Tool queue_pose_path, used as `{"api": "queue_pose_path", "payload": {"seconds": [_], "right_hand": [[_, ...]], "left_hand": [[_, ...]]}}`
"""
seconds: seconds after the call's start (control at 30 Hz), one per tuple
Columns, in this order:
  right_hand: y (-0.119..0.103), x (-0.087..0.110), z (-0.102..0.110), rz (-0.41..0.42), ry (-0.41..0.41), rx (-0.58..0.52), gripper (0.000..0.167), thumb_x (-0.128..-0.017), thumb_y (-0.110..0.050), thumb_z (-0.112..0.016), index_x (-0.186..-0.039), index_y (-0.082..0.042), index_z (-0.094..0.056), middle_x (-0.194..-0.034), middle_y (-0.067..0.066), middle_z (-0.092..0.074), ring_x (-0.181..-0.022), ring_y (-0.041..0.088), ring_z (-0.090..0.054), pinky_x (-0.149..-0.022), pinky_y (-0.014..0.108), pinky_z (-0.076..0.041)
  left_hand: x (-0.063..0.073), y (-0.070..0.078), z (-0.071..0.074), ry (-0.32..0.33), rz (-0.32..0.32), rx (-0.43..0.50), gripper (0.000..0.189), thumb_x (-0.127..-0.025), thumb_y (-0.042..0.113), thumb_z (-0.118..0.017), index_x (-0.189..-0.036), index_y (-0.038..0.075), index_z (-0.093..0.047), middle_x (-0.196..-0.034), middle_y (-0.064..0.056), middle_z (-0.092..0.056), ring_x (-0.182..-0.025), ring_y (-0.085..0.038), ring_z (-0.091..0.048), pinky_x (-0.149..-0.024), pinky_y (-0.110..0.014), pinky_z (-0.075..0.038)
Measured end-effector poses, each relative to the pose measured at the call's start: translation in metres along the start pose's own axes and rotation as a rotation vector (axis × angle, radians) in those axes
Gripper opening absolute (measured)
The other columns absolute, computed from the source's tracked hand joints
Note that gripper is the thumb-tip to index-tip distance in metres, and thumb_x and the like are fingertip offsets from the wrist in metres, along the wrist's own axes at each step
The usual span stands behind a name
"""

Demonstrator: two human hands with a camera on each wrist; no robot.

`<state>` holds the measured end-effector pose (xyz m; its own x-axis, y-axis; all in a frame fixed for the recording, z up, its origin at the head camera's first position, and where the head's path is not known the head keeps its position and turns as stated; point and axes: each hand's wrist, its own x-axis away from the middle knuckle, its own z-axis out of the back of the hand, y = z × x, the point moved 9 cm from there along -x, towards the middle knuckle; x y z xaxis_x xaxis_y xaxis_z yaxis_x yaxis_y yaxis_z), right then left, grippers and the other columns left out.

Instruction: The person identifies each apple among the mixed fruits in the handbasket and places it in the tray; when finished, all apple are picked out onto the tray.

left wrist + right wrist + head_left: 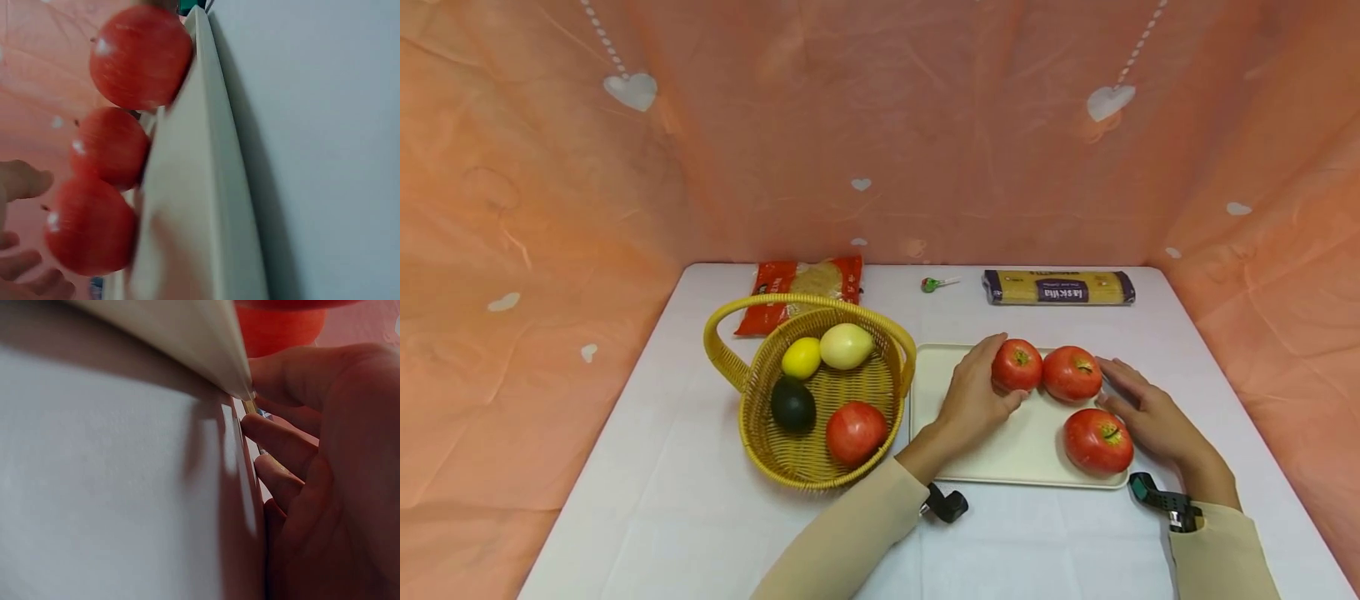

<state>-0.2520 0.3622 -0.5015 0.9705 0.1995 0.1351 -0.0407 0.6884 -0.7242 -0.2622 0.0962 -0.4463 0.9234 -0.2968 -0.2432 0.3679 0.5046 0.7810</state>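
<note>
A cream rectangular tray (pixel 1000 454) carries three red apples. My left hand (pixel 977 387) is beside the left apple (pixel 1017 365), thumb and fingers spread around its near left side. In the left wrist view a gap shows between the thumb (pixel 28 180) and that apple (pixel 90 228); whether the fingers touch it I cannot tell. The middle apple (pixel 1072 373) sits against the left one, and the front apple (pixel 1098 442) lies nearer the tray's front right corner. At the tray's right edge is my right hand (pixel 1157 421), its fingers loosely bent, the thumb by the rim in the right wrist view.
Left of the tray stands a yellow wicker basket (pixel 752 450) holding a lemon (pixel 802 358), a pale yellow fruit (pixel 846 346), an avocado (pixel 793 405) and a round red fruit (pixel 856 433). Behind lie a red packet (pixel 775 279), a lollipop (pixel 931 285) and a spaghetti pack (pixel 1060 287).
</note>
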Motion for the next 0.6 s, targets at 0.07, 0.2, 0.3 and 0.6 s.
{"api": "queue_pose_path", "payload": {"seconds": [0.07,0.2,0.3,0.6], "right_hand": [[0.0,0.0,0.0,0.003,0.001,0.0,0.067,-0.112,-0.028,-0.061,-0.172,-0.012,-0.036,-0.178,0.032,-0.021,-0.165,0.059,-0.01,-0.117,0.091,-0.015],[0.0,0.0,-0.001,-0.001,0.001,0.001,0.067,-0.112,-0.028,-0.06,-0.172,-0.013,-0.035,-0.178,0.032,-0.02,-0.165,0.058,-0.009,-0.117,0.091,-0.014],[0.001,0.0,-0.001,-0.014,-0.006,0.005,0.068,-0.112,-0.029,-0.06,-0.173,-0.014,-0.034,-0.179,0.031,-0.019,-0.165,0.059,-0.009,-0.116,0.091,-0.015],[0.002,-0.001,-0.003,-0.048,-0.033,0.002,0.07,-0.113,-0.033,-0.058,-0.175,-0.018,-0.029,-0.18,0.031,-0.014,-0.165,0.059,-0.008,-0.113,0.093,-0.017]], "left_hand": [[0.007,0.01,0.013,0.044,-0.061,0.02,0.074,-0.089,0.015,-0.09,-0.155,0.004,-0.058,-0.153,-0.011,-0.066,-0.142,-0.025,-0.064,-0.122,-0.034,-0.049],[0.027,0.02,0.031,0.022,-0.098,0.161,0.064,-0.09,0.012,-0.088,-0.149,0.004,-0.064,-0.146,-0.01,-0.072,-0.131,-0.025,-0.071,-0.112,-0.027,-0.055],[0.044,0.024,0.041,-0.055,-0.074,0.303,0.064,-0.09,0.009,-0.087,-0.15,0.002,-0.064,-0.146,-0.014,-0.071,-0.131,-0.029,-0.07,-0.11,-0.026,-0.057],[0.097,0.021,0.08,-0.28,0.004,0.522,0.066,-0.091,0.007,-0.088,-0.152,0.012,-0.064,-0.148,-0.006,-0.07,-0.132,-0.017,-0.07,-0.114,-0.031,-0.056]]}}
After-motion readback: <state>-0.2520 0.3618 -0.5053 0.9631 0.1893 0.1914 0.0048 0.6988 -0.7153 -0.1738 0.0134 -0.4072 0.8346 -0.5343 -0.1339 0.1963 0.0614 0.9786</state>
